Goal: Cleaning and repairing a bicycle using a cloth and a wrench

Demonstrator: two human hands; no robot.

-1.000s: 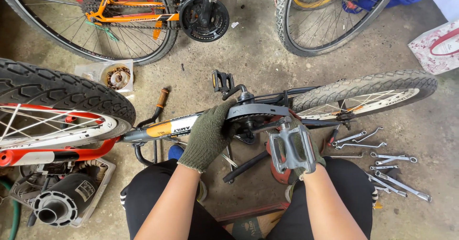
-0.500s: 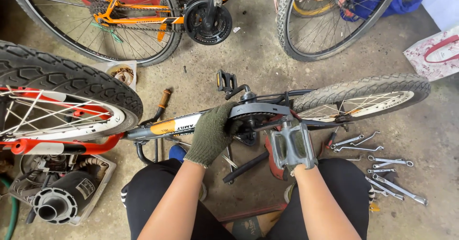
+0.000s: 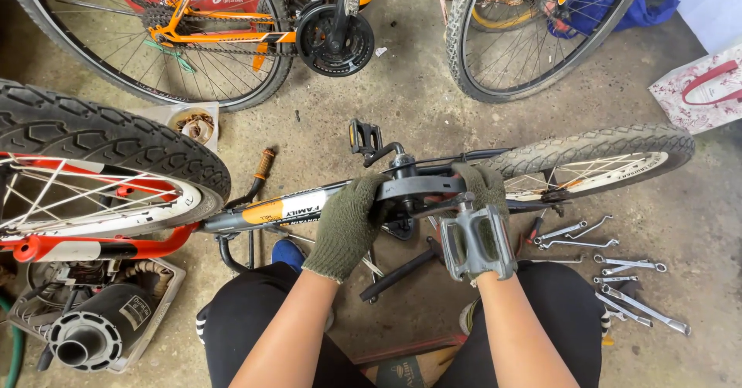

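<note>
Across the person's lap lies the small bicycle's frame [image 3: 309, 206], long axis left-right — left hand [image 3: 348, 222] clenched on it beside the crank, right hand [image 3: 483, 191] grasping the crank behind the grey pedal [image 3: 475, 241].

Concrete floor [image 3: 402, 86] bears scattered wrenches [image 3: 618, 268].

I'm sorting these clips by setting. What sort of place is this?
Probably a bicycle repair workshop or home garage. A small bicycle lies on the bare concrete floor, wrenches are spread beside it, and an orange bicycle stands behind. Both gloved hands, left hand and right hand, grip the crank area.
</note>
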